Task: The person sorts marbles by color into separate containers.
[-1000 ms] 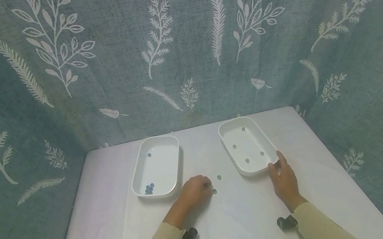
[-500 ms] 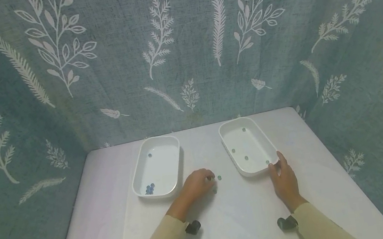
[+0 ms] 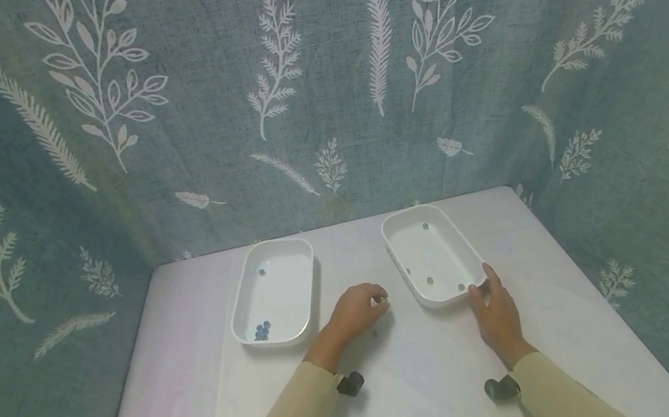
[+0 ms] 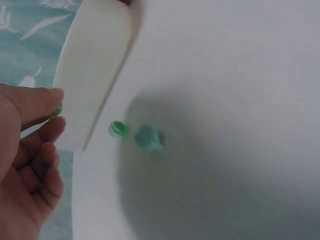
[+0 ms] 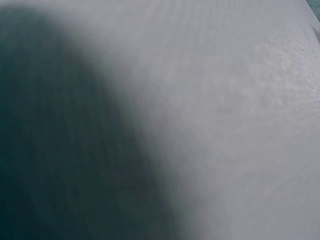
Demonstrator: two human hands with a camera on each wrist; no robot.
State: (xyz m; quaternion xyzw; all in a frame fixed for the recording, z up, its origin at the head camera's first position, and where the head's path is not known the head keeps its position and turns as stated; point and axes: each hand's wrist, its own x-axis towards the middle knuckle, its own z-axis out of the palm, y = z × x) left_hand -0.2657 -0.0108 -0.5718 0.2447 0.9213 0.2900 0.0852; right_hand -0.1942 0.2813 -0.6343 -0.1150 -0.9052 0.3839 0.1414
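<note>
My left hand (image 3: 358,311) hovers over the table between two white trays, pinching a green marble (image 4: 57,110) between thumb and forefinger. Below it on the table, the left wrist view shows a green marble (image 4: 118,129) and a blurred teal marble (image 4: 147,137). At the near right corner of the right tray (image 3: 446,301), my right hand (image 3: 499,321) holds the rim with thumb and fingers. Several marbles lie scattered in that tray, one of them a marble (image 3: 430,281) near its front. The right wrist view shows only blurred white surface and a dark shape.
The left tray (image 3: 289,340) holds a cluster of blue marbles (image 3: 262,331) near its front and a single blue marble (image 3: 262,272) farther back. A patterned green-grey curtain (image 3: 318,96) stands behind and at both sides of the white table (image 3: 427,396).
My left hand has moved right and slightly away from me, toward the right tray, and now pinches a marble. Marbles in the right tray have rolled toward its front. My right hand has stayed put.
</note>
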